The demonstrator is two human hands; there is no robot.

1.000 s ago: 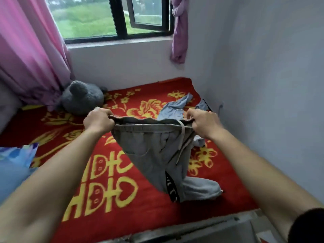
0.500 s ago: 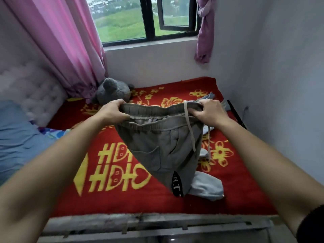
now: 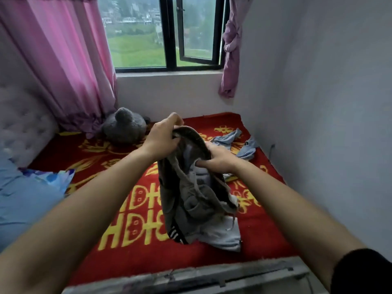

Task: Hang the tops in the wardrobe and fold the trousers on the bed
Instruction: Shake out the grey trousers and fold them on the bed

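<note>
Bedroom corner, white walls, bed (image 3: pixel 265 240) covered by a red blanket with yellow print. Landmark: grey plush toy (image 3: pixel 124 128), sitting on the bed at its far edge against the wall.

Window (image 3: pixel 169 32) is above the plush toy and to its right, with one pane swung open. Pink curtain (image 3: pixel 63 60) hangs above-left of the toy, its hem touching the bed just beside it. Purple knotted curtain (image 3: pixel 231 49) is up and well to the toy's right. Tufted headboard (image 3: pixel 23 124) is left of the toy. Blue pillow (image 3: pixel 25 198) is left of the toy and nearer the camera.

Grey trousers (image 3: pixel 191 198) are held up over the bed, right of the toy and nearer the camera. The waistband is bunched into an arch and gapes, with pale lining showing inside. The lower legs trail down onto the blanket, where a pale leg end lies flat.

Left hand (image 3: pixel 163 139) has its fingers curled round the top of the waistband, on the side nearest the toy. Right hand (image 3: pixel 218 160) grips the other side of the waistband, thumb tucked into the fabric.

Light blue garment (image 3: pixel 229 135) lies crumpled on the blanket right of the toy, close to the side wall and just beyond the right hand.
</note>
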